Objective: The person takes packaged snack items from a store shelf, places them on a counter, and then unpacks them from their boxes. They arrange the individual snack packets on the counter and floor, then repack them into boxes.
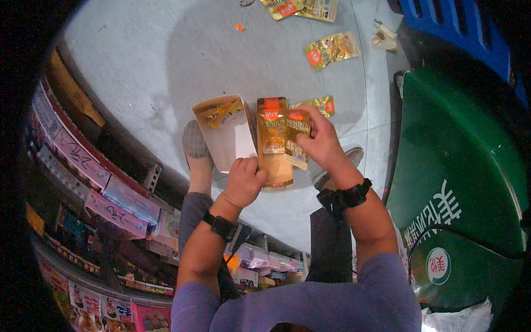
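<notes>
My left hand (244, 182) grips the near right corner of an open carton (226, 141) with a white inside. A few small yellow packets (224, 114) lie at the carton's far end. In my right hand (325, 143) is a gold foil pouch (296, 128) with an orange patch, held at its right edge. It overlaps another gold pouch (271, 135) just right of the carton. Under that one shows a brown-gold surface (278, 170), partly covered, so I cannot tell whether it is a pouch or a box. A further gold pouch (323, 106) lies on the floor behind my right hand.
More gold pouches (332, 50) (284, 8) lie farther off on the grey floor (215, 62). A green covered bulk (460, 137) with white writing stands at right, below a blue plastic crate (456, 29). Shelves with boxed goods (120, 211) run along the left. My shoes (196, 139) flank the carton.
</notes>
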Tool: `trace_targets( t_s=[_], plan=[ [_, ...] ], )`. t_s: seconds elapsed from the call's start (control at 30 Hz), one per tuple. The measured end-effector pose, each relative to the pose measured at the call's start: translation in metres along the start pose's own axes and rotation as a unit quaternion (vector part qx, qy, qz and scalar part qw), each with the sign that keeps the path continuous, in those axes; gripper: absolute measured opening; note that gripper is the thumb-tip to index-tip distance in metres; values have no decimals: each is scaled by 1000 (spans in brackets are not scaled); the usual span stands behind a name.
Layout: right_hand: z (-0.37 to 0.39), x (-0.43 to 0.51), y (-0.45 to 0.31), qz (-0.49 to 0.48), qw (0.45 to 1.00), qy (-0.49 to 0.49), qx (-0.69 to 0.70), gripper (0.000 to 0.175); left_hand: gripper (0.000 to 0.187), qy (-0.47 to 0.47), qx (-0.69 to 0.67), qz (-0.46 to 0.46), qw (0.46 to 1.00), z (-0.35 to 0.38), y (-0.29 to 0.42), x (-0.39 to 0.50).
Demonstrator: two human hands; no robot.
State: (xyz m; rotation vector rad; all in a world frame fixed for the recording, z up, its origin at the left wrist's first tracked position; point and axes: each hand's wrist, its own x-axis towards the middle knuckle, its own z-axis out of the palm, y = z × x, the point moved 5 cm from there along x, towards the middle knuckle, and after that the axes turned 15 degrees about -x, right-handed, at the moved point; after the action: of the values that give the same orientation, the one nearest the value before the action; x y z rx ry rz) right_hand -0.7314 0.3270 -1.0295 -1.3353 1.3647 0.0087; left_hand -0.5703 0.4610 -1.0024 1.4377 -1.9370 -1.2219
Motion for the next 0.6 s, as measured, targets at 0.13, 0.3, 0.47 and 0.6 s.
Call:
trace_targets(
  t_s=[0.13, 0.3, 0.47, 0.6],
  plan=[
    [8, -2, -7, 44, 982, 27, -181, 53, 13, -9, 12, -6, 1000, 1, 0, 0],
    [69, -8, -24, 81, 945, -89, -303, 82, 12, 1, -1, 6, 1000, 1, 1, 2],
    [66, -7, -15, 52, 977, -86, -188, 74, 12, -14, 9, 13, 1000, 1, -1, 0],
    [13, 18, -10, -76, 967, 45, -237, 61, 12, -22, 4, 6, 1000, 3, -2, -3]
  ],
)
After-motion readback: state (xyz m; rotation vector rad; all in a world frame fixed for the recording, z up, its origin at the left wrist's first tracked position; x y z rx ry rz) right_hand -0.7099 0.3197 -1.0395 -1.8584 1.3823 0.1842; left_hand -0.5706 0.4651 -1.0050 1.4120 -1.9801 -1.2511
